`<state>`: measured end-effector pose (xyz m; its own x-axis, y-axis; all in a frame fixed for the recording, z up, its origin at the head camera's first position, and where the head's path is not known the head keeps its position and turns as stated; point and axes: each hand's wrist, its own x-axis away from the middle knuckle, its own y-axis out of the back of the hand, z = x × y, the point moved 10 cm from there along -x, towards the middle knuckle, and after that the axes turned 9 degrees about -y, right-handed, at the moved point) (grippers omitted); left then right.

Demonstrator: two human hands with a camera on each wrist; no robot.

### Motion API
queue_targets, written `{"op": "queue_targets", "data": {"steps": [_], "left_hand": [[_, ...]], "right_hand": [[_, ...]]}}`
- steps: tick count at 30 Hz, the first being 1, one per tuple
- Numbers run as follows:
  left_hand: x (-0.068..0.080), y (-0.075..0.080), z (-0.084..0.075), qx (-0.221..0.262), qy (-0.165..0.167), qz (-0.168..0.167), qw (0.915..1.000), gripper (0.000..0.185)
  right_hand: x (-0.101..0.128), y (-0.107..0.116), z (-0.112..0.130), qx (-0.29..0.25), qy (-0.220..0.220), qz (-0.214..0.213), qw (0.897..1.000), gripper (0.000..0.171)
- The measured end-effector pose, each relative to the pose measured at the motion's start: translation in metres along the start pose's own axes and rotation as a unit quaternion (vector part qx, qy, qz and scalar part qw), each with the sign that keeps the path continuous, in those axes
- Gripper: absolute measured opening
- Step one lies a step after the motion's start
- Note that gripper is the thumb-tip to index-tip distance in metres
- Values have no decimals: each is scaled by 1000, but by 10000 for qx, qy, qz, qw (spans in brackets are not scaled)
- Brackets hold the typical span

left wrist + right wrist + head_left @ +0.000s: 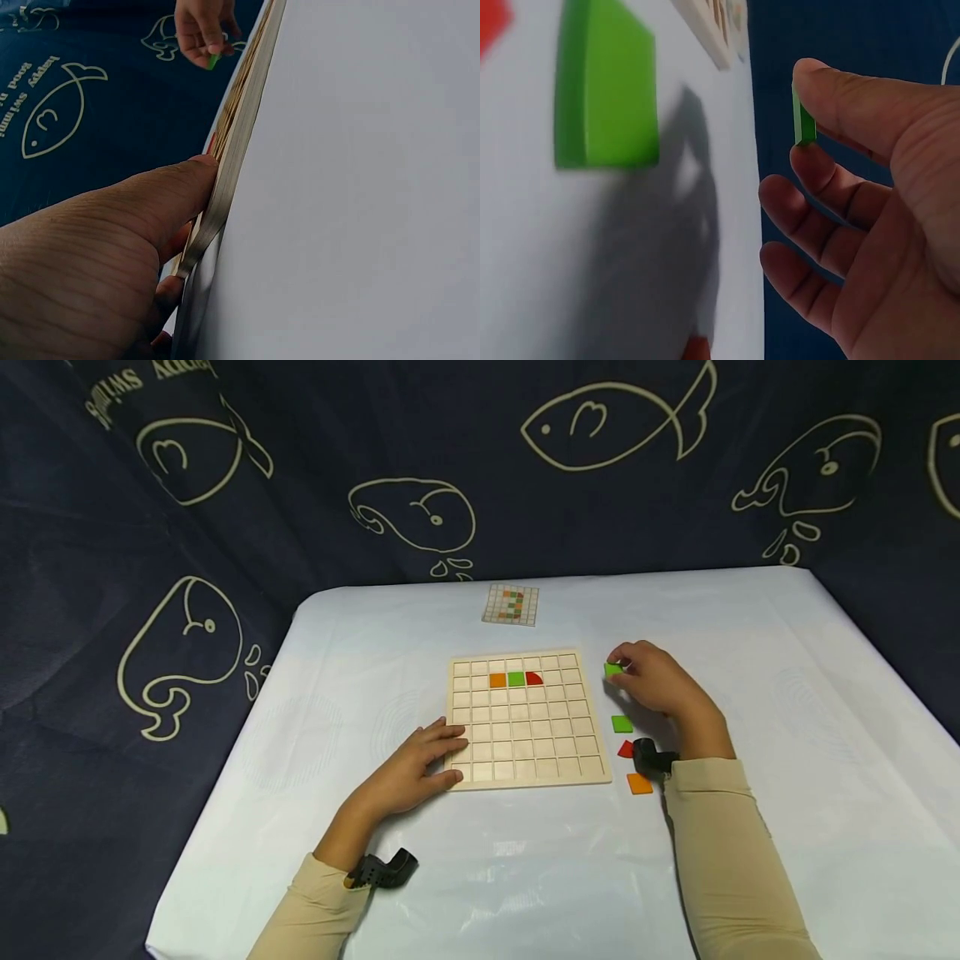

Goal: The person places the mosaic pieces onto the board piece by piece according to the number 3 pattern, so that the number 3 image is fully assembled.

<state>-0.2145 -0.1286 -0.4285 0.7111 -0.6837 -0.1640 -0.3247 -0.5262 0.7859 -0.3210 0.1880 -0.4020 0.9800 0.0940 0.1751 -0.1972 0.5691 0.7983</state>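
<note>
A wooden grid board (525,747) lies flat on the table. My left hand (408,768) rests on its left edge, fingers extended over the squares and thumb near the front corner. Beyond the board's right side, my right hand (656,681) pinches a green square tile (804,120) between thumb and fingertip, above the table. In one row of the grid sit an orange square tile (498,680), a second green tile (516,679) and a red quarter-round tile (534,678). Below my right hand lies another green tile (622,724).
A red piece (626,749), partly hidden by the right wrist camera (652,760), and an orange tile (640,784) lie right of the board. Behind the board is a small card (512,605) printed with a coloured grid. A dark fish-patterned cloth (300,443) hangs behind the white table (525,877).
</note>
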Motion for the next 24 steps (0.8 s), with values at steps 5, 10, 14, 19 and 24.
{"op": "queue_targets", "data": {"steps": [5,10,14,19,24], "left_hand": [[-1,-1,1,13,14,29,10000,50],[-1,0,-1,14,24,40,10000,50],[0,1,-2,36,15,20,10000,50],[0,1,-2,99,6,4,10000,49],[0,1,-1,105,18,-1,9999,49]], "right_hand": [[2,-4,16,40,368,-1,9993,24],[3,-9,32,-11,538,21,9985,24],[2,-14,43,-9,662,44,9978,24],[1,-21,52,-41,767,106,9970,24],[3,-26,61,-100,1023,248,9944,27]]}}
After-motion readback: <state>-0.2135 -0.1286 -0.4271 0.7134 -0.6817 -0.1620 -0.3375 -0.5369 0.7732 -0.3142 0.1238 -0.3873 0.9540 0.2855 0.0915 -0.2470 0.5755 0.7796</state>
